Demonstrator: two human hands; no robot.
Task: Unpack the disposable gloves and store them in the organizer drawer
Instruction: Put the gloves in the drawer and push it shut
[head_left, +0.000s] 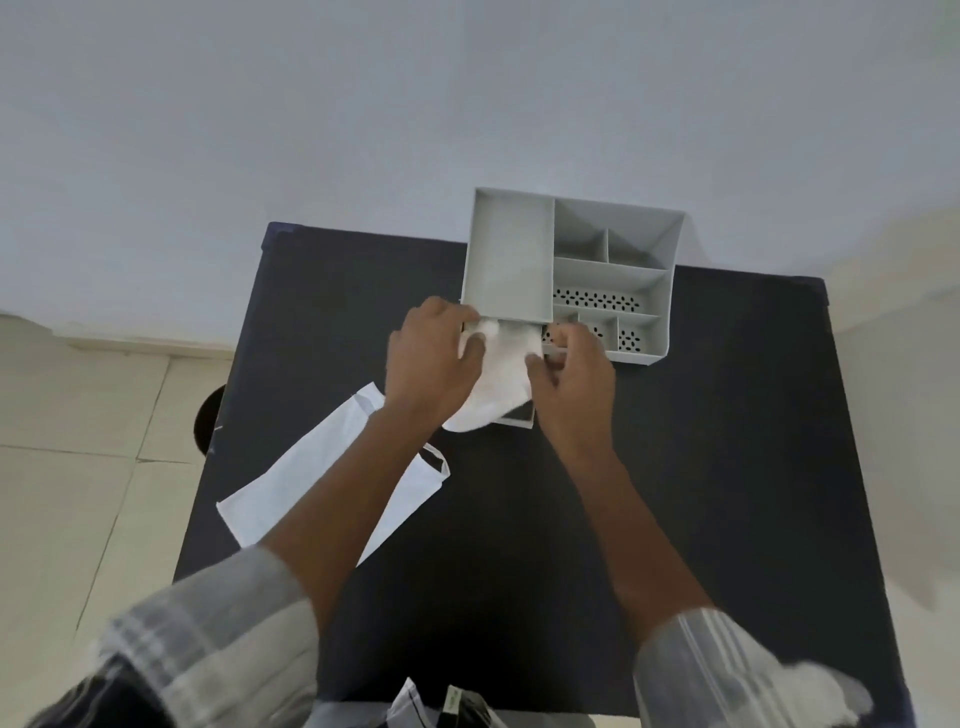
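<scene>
Looking down near the middle of the frame, we see a grey organizer at the far edge of a dark table. Its top is split into open boxes, and we see nothing in them. Some have little holes in the floor. A small drawer sticks out from the bottom of the organizer, toward us.

A soft white bundle of gloves lies on the open drawer and hangs over its near edge. Our left hand is curled over the left side of the bundle, fingers bent and pressing on it. Our right hand pinches the right edge of the bundle between thumb and fingers.

At the lower left of the table lies a flat white bag, partly under our left arm. We cannot tell if anything is in it.
</scene>
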